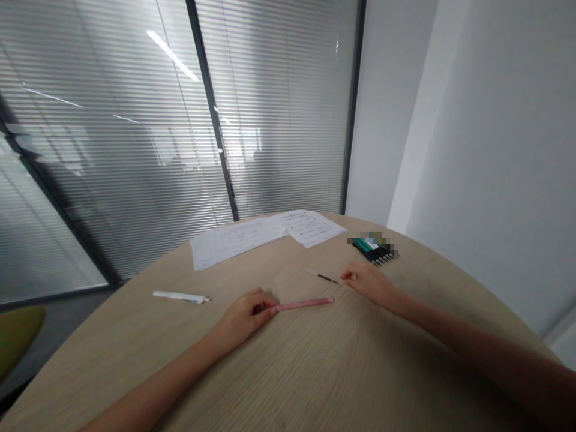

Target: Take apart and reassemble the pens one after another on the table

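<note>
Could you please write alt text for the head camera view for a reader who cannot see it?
On a round wood-grain table, the left hand pinches the end of a pink pen and the right hand pinches a slim dark pen. Printed papers, a white pen and a row of pens lie nearby.

Brightness: soft, fairly bright daylight
Source: glow through the blinds (112,150), far left
Glare: thin white streaks on the glass (172,55)
Shadows: faint on the table (315,372); right forearm (490,354) falls dim
Distortion: wide-angle stretching, frames bending toward the left edge
Blur: pens (372,247) partly pixelated, chair (18,339) soft
</note>
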Tool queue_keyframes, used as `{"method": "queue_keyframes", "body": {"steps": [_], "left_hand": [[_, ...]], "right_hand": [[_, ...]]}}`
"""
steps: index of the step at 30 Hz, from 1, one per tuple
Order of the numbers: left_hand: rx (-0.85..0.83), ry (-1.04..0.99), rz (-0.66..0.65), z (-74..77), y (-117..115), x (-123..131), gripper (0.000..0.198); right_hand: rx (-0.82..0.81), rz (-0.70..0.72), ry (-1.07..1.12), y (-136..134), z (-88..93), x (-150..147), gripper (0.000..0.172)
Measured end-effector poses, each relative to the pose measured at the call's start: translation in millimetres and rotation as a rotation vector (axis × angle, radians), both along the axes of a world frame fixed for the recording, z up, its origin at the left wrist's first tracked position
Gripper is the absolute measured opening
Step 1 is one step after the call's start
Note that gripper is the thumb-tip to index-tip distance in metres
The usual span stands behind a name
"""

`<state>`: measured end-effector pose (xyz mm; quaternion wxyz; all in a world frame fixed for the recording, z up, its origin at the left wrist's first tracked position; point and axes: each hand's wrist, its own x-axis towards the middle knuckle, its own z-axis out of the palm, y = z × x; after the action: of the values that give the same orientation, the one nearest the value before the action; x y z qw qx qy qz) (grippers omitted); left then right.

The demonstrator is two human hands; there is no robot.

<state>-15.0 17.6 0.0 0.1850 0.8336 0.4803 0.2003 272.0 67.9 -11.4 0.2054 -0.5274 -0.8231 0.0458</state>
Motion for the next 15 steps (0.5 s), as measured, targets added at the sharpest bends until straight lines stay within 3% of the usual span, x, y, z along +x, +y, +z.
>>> {"method": "queue_keyframes", "body": {"steps": [7,15], "left_hand": [[0.001,-0.012,-0.006,-1.3,0.6,-0.7,0.018],[0.004,0.006,-0.004,-3.8,2.7,-1.7,0.017]], "right_hand": [[0.020,-0.064,-0.009,-1.1,-5.9,-1.2,0.023],[0.087,-0.102,-0.103,-6.2,-0.4,-2.1,0.016]]}}
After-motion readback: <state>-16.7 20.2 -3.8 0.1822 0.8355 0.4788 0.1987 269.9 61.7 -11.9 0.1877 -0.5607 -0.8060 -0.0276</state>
